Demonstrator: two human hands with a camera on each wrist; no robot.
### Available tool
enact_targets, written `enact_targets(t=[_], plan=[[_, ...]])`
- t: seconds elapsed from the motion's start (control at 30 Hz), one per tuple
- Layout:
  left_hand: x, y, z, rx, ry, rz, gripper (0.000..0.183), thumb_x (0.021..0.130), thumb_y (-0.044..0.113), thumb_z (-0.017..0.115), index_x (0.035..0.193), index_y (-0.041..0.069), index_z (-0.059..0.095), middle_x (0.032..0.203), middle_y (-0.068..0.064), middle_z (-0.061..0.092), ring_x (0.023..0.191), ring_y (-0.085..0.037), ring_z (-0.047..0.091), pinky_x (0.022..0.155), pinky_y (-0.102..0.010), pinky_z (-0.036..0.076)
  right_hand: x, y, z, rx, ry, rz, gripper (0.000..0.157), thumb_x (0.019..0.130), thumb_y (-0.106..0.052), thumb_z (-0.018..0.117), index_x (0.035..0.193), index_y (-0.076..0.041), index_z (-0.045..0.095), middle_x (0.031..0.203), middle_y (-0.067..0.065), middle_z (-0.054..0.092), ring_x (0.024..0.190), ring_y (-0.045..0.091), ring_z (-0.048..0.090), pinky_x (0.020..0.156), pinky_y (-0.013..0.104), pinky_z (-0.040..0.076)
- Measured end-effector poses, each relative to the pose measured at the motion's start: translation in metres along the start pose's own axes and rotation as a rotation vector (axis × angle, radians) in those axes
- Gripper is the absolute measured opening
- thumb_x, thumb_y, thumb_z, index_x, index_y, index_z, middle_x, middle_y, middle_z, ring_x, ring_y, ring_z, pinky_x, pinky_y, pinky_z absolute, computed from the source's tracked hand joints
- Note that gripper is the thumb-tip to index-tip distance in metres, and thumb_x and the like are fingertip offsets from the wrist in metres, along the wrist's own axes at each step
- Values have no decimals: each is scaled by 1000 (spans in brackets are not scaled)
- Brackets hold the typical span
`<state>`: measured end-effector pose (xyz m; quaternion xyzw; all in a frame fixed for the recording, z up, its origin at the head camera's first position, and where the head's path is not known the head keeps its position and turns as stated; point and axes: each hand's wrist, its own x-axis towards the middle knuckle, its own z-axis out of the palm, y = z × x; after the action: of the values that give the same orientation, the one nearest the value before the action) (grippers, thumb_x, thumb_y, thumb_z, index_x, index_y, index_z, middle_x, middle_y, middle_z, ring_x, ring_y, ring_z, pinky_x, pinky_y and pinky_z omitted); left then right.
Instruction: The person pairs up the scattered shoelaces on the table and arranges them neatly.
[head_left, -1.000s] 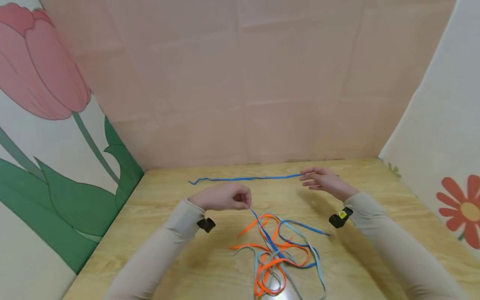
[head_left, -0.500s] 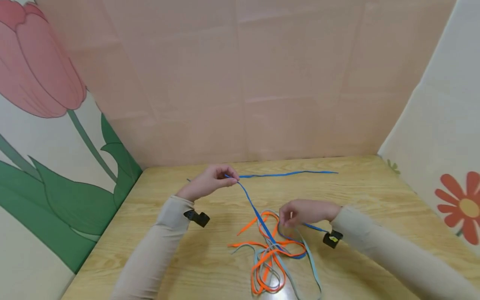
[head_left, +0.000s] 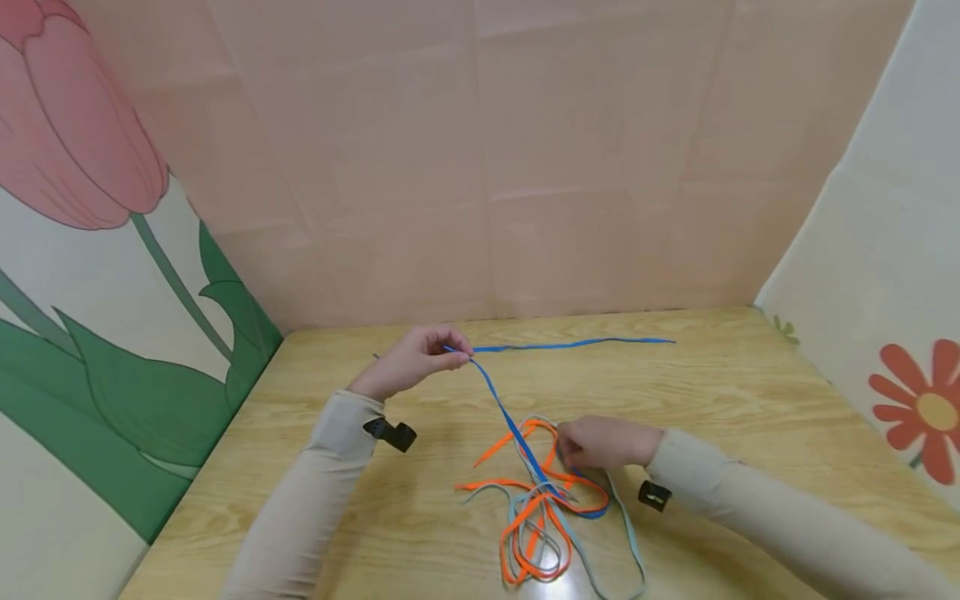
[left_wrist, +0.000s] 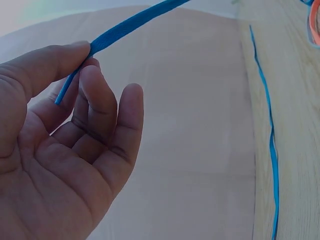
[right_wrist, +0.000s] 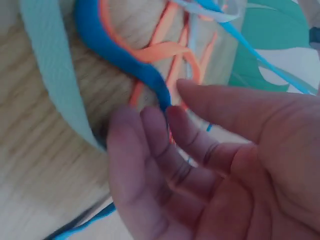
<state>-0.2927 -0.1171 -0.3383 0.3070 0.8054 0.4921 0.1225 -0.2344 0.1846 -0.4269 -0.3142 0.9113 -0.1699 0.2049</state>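
Observation:
My left hand (head_left: pixel 408 362) pinches a flat blue shoelace (head_left: pixel 517 433) between thumb and fingertips, close to its narrow tip, which pokes out past the fingers in the left wrist view. From there the lace slants down to a tangle on the table, mixed with an orange lace (head_left: pixel 498 482) and a pale grey-green lace (head_left: pixel 636 546). At the tangle's right side my right hand (head_left: pixel 607 442) is low, fingers curled. In the right wrist view its fingertips pinch a blue lace (right_wrist: pixel 115 57), the stretch beyond hidden by the fingers. The pale lace (right_wrist: pixel 57 75) passes beside them.
A second blue lace (head_left: pixel 585 342) lies stretched out along the table's back edge, partly behind my left hand. The wooden table (head_left: pixel 750 417) meets a pink back wall (head_left: pixel 480 167), with a tulip-printed wall (head_left: pixel 90 125) left and a flower-printed wall (head_left: pixel 862 275) right.
My left hand has moved up and left, lifting the blue lace end from the tangle. My right hand has left the far blue lace and come down to the tangle's right side.

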Motion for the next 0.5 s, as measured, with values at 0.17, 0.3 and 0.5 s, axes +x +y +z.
enact_targets(t=[0.17, 0.3, 0.5], plan=[[-1, -1, -1, -4, 4, 12, 12, 95, 15, 63, 101, 6, 66, 103, -10, 64, 97, -31, 59, 85, -34, 51, 0, -4, 7, -67, 40, 77, 22, 90, -23, 68, 74, -18, 55, 63, -11, 48, 56, 5, 43, 54, 22, 35], [-2, -4, 0, -17, 2, 12, 11, 95, 15, 63, 100, 6, 66, 102, -6, 63, 94, -23, 60, 87, -38, 51, 0, -6, 11, -52, 54, 106, 21, 89, -19, 68, 73, -17, 55, 64, -10, 48, 57, 6, 43, 53, 22, 35], [-3, -1, -3, -28, 15, 17, 14, 95, 13, 62, 103, 2, 65, 104, -10, 63, 94, -27, 60, 87, -36, 51, 0, 2, -7, 337, 124, -30, 6, 91, -7, 61, 87, -5, 56, 78, 2, 60, 66, 11, 52, 57, 25, 44]])
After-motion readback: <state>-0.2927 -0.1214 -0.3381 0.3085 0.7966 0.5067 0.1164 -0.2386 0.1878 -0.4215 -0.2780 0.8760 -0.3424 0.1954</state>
